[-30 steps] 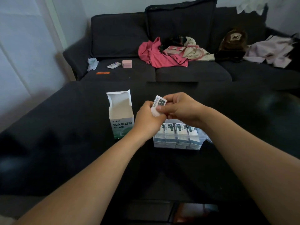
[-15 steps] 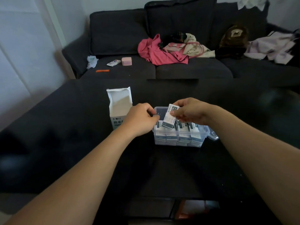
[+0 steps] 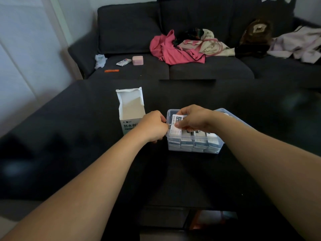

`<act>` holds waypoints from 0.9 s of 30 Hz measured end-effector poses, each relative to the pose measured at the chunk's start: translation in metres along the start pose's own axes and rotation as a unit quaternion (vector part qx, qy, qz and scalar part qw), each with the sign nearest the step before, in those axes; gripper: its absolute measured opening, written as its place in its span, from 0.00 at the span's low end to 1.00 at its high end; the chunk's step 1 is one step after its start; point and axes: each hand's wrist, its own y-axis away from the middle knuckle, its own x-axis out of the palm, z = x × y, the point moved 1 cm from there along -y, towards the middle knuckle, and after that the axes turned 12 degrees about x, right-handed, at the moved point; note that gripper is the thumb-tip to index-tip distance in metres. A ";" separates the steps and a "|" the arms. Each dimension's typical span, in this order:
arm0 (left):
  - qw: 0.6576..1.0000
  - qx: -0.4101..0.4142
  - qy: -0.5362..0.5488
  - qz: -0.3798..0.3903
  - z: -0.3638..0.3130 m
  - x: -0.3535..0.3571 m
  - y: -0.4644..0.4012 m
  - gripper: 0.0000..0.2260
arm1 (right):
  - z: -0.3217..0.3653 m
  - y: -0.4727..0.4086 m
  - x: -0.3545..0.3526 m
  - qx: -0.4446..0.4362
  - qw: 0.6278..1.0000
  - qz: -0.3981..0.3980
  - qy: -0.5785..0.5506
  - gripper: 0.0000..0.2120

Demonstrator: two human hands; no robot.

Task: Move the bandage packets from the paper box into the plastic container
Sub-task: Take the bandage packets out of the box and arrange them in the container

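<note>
While right hand [image 3: 194,120] pinches packet [image 3: 176,125] | over plastic container [image 3: 194,146]

White paper box [image 3: 130,108], clear plastic container [image 3: 194,150], white-and-dark bandage packets [image 3: 189,141], black table [image 3: 86,153].

The clear plastic container [image 3: 194,146] is packed with stacked packets [image 3: 188,142]; the upright white paper box [image 3: 130,110] stands just left, dark tabletop [image 3: 173,180] open in front.

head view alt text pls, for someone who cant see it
A right hand lowers a bandage packet into a clear plastic container already packed with packets, while the left hand steadies its side. An open paper box stands left of it on a dark table.
</note>
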 end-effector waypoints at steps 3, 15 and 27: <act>1.000 0.003 -0.006 0.008 -0.001 0.000 0.001 0.06 | 0.001 -0.001 0.005 -0.018 0.999 -0.013 0.027 0.09; 0.999 0.021 -0.027 -0.001 0.002 -0.001 0.000 0.06 | 0.004 -0.002 0.020 -0.112 0.952 -0.151 0.241 0.21; 0.999 0.025 -0.029 -0.003 0.004 0.003 -0.004 0.05 | -0.002 -0.017 0.017 -0.126 0.951 -0.145 0.241 0.25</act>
